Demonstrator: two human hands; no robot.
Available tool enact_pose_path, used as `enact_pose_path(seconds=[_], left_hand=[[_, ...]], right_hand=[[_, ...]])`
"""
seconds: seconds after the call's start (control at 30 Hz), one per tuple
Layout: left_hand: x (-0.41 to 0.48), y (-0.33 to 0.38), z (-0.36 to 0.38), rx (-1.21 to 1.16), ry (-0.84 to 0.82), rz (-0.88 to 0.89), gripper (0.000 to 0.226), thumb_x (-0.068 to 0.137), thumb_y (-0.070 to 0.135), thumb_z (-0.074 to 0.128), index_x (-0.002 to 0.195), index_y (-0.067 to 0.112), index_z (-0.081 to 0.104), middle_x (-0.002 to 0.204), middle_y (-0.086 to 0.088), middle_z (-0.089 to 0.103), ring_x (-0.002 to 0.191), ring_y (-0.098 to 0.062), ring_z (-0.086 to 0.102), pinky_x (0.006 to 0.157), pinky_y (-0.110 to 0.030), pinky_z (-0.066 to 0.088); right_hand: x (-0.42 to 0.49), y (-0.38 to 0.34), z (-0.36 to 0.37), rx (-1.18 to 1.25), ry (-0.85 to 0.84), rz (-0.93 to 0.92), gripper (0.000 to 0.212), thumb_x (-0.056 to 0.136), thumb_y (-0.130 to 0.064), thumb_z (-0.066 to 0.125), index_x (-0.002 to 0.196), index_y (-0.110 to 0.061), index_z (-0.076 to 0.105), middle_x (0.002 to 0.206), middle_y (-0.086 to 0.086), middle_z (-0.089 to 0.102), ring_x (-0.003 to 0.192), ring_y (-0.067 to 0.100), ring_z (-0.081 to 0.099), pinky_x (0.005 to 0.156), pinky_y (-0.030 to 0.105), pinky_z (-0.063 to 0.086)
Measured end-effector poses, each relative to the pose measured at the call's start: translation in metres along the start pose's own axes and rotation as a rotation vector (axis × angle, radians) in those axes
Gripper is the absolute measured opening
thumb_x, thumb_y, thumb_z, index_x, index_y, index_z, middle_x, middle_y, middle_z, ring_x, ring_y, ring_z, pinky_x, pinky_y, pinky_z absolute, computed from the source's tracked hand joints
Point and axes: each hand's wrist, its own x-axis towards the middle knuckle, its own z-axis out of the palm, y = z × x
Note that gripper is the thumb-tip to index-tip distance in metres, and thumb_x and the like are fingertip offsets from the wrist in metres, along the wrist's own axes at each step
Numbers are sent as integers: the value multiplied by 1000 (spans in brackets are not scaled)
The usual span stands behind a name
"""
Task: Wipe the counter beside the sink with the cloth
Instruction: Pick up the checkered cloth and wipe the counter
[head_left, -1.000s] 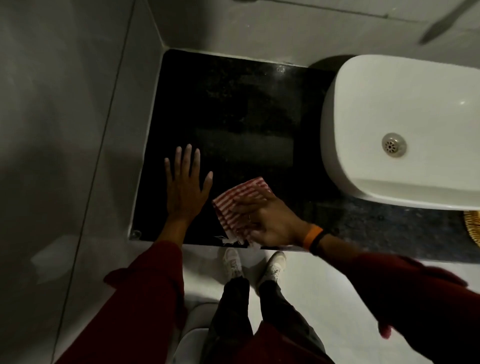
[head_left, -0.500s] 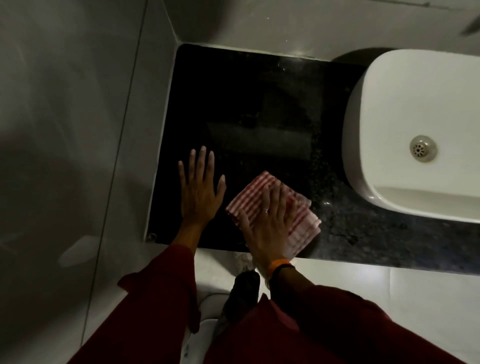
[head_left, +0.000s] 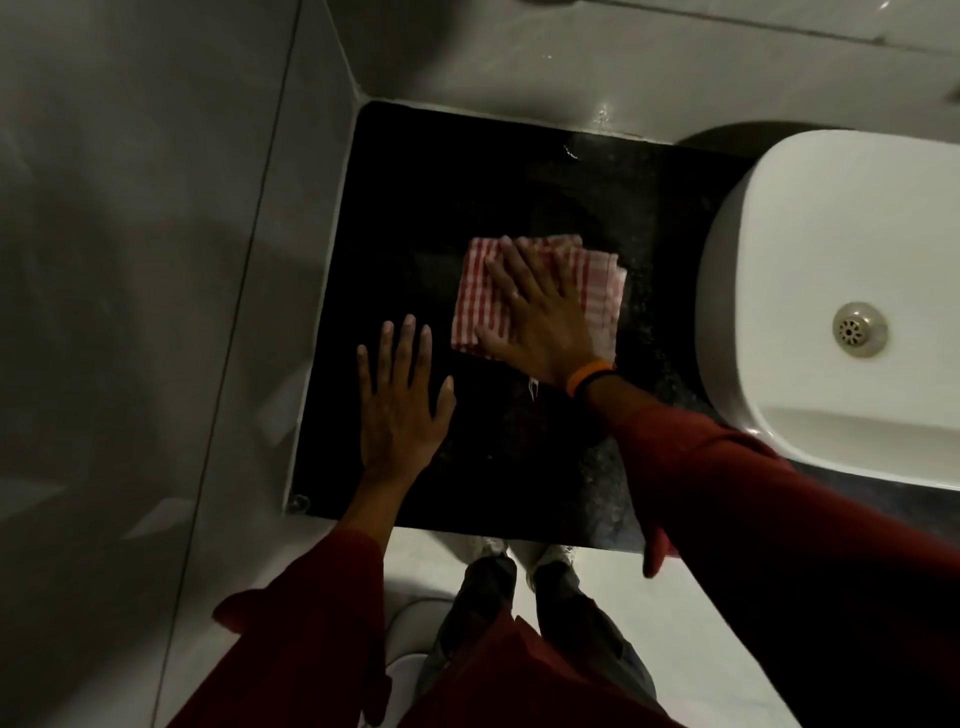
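Observation:
A folded red-and-white checked cloth (head_left: 475, 304) lies flat on the black stone counter (head_left: 431, 197), near its middle and left of the white sink (head_left: 841, 249). My right hand (head_left: 540, 317) presses flat on top of the cloth with fingers spread, an orange band at the wrist. My left hand (head_left: 400, 400) rests palm down on the bare counter just left of and nearer than the cloth, fingers apart, holding nothing.
Grey tiled walls (head_left: 156, 260) close the counter in on the left and at the back. The sink's metal drain (head_left: 860, 330) shows at right. Below the counter's front edge are my legs and light shoes (head_left: 556, 556) on a pale floor.
My right hand has pushed the cloth away from the front edge toward the counter's middle, and now lies flat on it. My left hand has stayed planted on the counter.

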Motion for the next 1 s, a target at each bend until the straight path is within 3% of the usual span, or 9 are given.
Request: enact_pose_path(seconds=[0.33,0.43,0.6,0.73,0.87,1.0], left_hand=[[-7,13,-3,-33,45,20,64,105,50,26,159,16,19,169,-8,17,158,-28,10,126,-57,14],[-1,1,-2,-15,12,15,65,104,51,21,159,15,19,169,-8,16,158,-28,9,127,-56,12],[0,-1,-9,-90,-7,-4,66,104,48,30,157,9,25,167,-11,22,157,-29,15,126,-56,15],[-29,16,-22,-97,8,73,68,102,48,36,155,5,31,164,-14,29,155,-30,22,125,-55,20],[-87,83,-23,-98,-102,256,75,98,54,32,157,7,25,166,-13,24,156,-28,16,126,-52,16],[-129,186,-17,-123,-204,381,83,95,59,35,160,10,13,169,-11,13,158,-25,9,128,-44,9]], right_hand=[[31,15,-24,-61,-24,14,88,94,-72,29,162,-19,13,172,9,9,160,27,6,128,57,8],[20,3,-23,9,13,29,91,94,-72,36,161,-14,17,171,12,14,159,30,9,127,57,10],[-98,-20,-10,100,170,153,86,91,-68,47,157,-14,31,167,11,27,157,28,18,127,55,15],[-216,-16,0,71,210,326,89,91,-70,47,157,-13,30,169,11,22,159,29,14,127,57,15],[-300,23,3,23,211,431,95,90,-74,46,159,-12,25,171,11,15,159,31,10,127,59,14],[-357,80,-6,-1,260,500,97,88,-73,51,158,-9,29,169,12,20,158,32,14,125,61,17]])
